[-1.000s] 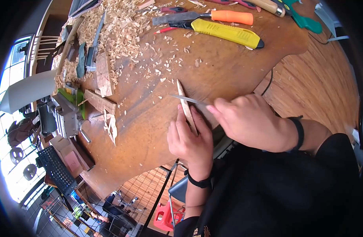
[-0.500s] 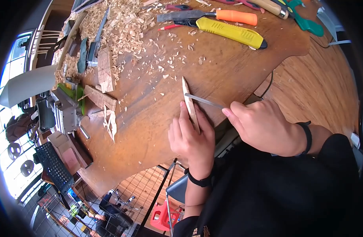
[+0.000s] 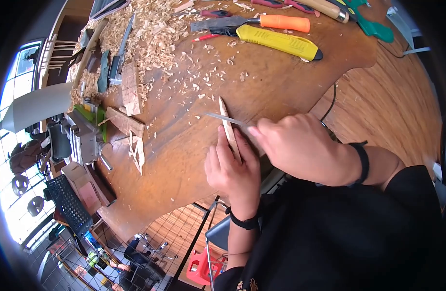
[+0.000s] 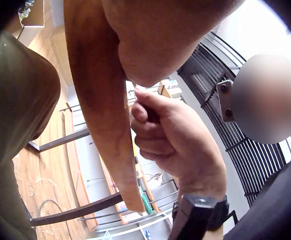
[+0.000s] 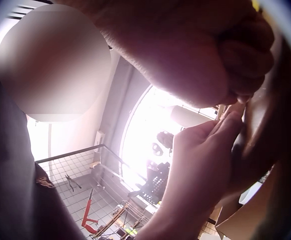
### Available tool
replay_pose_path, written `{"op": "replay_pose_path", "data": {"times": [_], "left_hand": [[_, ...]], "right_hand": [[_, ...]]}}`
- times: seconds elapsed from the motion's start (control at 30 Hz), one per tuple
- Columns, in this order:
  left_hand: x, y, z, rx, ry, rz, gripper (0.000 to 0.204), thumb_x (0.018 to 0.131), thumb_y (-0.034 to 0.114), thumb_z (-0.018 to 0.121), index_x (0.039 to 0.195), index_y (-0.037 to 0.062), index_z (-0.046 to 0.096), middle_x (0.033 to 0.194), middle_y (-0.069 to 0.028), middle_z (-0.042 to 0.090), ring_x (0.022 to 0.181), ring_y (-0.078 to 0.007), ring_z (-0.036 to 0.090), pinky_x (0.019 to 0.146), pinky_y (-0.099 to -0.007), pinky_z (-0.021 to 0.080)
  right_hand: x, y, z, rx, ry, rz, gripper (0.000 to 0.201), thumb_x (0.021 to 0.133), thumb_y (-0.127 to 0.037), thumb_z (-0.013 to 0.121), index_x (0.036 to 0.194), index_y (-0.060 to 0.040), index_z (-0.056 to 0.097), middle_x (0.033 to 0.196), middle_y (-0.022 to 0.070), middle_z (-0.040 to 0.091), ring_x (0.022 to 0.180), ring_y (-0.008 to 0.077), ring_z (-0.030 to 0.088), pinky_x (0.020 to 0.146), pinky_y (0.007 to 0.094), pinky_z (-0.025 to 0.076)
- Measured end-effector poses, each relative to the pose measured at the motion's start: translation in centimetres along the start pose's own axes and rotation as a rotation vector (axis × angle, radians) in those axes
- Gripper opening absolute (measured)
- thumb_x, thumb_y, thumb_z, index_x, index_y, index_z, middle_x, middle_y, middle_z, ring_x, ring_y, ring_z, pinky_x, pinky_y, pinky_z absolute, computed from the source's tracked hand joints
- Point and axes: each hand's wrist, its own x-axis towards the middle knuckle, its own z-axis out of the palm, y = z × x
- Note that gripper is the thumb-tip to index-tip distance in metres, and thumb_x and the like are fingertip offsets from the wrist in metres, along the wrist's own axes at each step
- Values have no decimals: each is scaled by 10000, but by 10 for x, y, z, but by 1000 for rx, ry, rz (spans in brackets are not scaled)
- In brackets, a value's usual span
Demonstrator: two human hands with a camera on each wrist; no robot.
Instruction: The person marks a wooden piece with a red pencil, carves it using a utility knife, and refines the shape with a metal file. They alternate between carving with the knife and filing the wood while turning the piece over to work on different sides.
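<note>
My left hand (image 3: 232, 169) holds a slender, pale wooden stick (image 3: 229, 135) with a pointed far end, its thumb and fingers along both sides near the table's edge. In my right hand (image 3: 305, 149) is a slim grey metal file (image 3: 222, 117); its handle end is hidden in the curled fingers. The file lies across the stick below the point, its tip reaching past the left side. Seen from the left wrist, the right hand (image 4: 178, 137) is curled beyond the table edge. From the right wrist, the left hand (image 5: 200, 155) meets the right one near the stick.
Wood shavings (image 3: 155, 39) cover the back left of the brown table (image 3: 184, 145). A yellow cutter (image 3: 278, 41), an orange-handled chisel (image 3: 283, 23) and a red pencil (image 3: 205, 37) lie at the back. Wood pieces (image 3: 123, 122) and a metal vise (image 3: 82, 138) are at left.
The right hand drew the file back to the right, its tip coming to the stick, then pushed it leftward across again. The left hand keeps its grip on the stick.
</note>
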Motion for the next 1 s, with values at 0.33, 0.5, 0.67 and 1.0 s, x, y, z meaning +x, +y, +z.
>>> {"op": "replay_pose_path", "data": {"times": [0.33,0.5,0.67,1.0], "left_hand": [[1,0,0,-14,10,11,225,892,107,744,1075,-22,723,717,-102,608,601,-281,595,562,-382,462],[0,-1,-1,-17,7,12,221,891,103,745,1072,-22,726,710,-100,606,591,-275,590,556,-380,460],[1,2,0,-8,9,18,225,888,106,750,1073,-21,727,717,-101,609,596,-271,586,560,-384,457],[0,-1,0,3,-3,24,240,886,118,759,1081,-18,723,716,-102,601,600,-272,580,568,-384,454]], "right_hand": [[-27,11,-12,-19,-137,52,329,1018,-248,585,746,-65,612,514,144,592,483,311,651,460,401,514],[-25,14,-19,63,-130,70,362,1029,-271,572,737,-59,608,529,162,592,494,344,641,473,424,507],[-30,18,-23,193,-39,102,295,1032,-224,561,802,-40,588,549,171,596,510,363,634,471,452,487],[-28,16,-12,333,9,65,148,1017,-158,564,958,-23,568,715,166,662,613,362,668,525,453,509]]}}
